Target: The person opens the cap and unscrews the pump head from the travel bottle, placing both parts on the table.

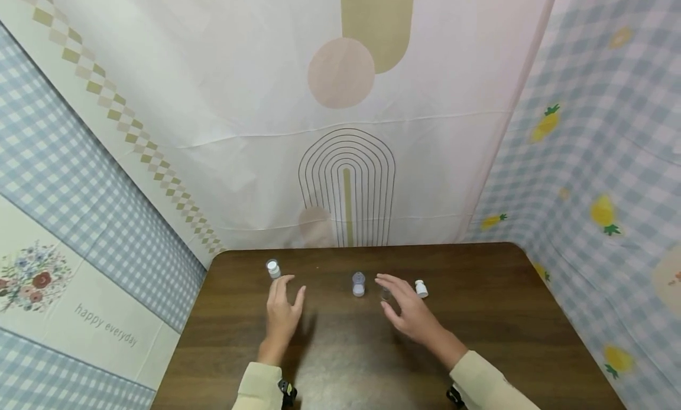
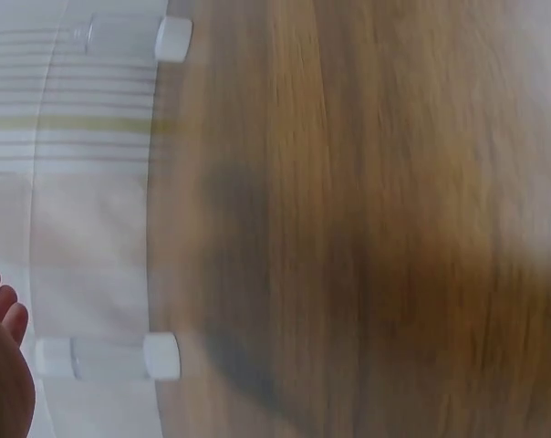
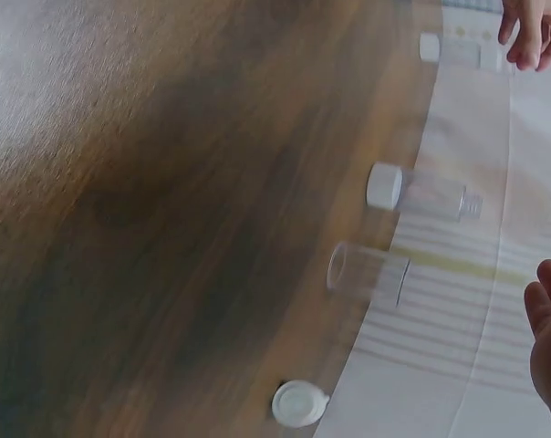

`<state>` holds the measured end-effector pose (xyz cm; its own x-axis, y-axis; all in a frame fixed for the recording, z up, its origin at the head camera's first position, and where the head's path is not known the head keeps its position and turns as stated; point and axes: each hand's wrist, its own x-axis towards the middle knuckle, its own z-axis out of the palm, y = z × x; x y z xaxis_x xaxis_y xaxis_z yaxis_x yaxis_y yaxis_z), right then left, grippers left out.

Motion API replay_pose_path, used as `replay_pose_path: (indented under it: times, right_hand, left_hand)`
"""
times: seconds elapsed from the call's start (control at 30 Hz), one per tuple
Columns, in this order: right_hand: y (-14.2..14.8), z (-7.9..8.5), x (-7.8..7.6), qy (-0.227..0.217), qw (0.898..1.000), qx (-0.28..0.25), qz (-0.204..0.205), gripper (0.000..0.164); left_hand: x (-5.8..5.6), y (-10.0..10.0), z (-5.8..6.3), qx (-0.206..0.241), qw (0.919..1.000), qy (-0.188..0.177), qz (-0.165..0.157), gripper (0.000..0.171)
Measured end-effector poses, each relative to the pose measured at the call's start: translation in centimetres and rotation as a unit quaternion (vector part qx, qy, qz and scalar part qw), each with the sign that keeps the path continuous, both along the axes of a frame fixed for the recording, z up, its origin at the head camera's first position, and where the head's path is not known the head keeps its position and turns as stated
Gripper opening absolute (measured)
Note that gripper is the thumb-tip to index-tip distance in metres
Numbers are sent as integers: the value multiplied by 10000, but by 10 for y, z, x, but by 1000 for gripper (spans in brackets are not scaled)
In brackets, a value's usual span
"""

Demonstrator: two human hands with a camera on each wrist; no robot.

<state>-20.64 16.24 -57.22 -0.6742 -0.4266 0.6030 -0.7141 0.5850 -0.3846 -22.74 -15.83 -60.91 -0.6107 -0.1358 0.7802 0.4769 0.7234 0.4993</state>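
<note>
My left hand (image 1: pixel 282 315) hovers over the left part of the table, thumb and fingers spread and nothing held. Just beyond its fingertips stands a clear bottle (image 1: pixel 273 268), white at its top and base. Between the hands is a second clear bottle (image 1: pixel 359 284) with a white base; a narrow neck (image 3: pixel 473 208) tops it in the right wrist view. Loosely curved, my right hand (image 1: pixel 412 315) is held above a clear open cylinder (image 3: pixel 367 274), which its fingers partly cover in the head view. Right of that hand lies a small white cap-like piece (image 1: pixel 421 288) with a short spout.
The brown wooden table (image 1: pixel 346 351) has rounded far corners. Close behind its far edge hangs a pale patterned cloth (image 1: pixel 255 185), with checked cloth (image 1: pixel 574 179) on the right and more on the left. A dark strap (image 1: pixel 287 392) circles the left wrist.
</note>
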Motion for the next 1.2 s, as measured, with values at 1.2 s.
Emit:
replay_pose_path:
  times: [1.2]
  right_hand:
    - [-85, -5, -2, -962, 9877, 1048, 640, 59]
  left_hand:
    - [-32, -61, -7, 1505, 9222, -3558, 190, 80]
